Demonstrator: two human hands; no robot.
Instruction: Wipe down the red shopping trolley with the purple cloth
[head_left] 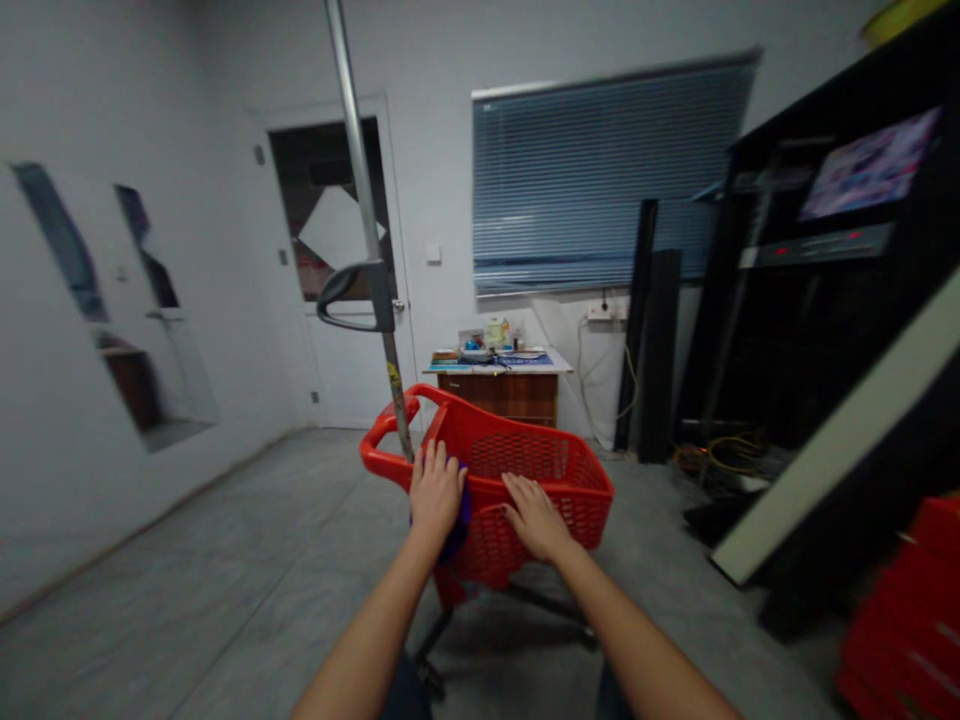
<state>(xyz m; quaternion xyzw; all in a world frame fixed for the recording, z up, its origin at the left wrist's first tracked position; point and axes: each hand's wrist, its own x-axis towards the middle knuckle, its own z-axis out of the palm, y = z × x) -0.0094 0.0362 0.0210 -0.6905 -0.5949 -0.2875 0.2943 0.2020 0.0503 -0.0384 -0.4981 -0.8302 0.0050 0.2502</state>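
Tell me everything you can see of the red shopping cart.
The red shopping cart has a plastic mesh basket on a dark wheeled frame, standing on the grey floor. The left hand holds a blue cloth against its near rim; the right hand rests on the rim. A metal pole rises beside it.

Shopping cart [517,455] before desk [497,397] (door [330,210] left, blinds [600,180] right)

Two hands [436,490] [534,516], one red shopping cart [525,450], one blue cloth [459,520]
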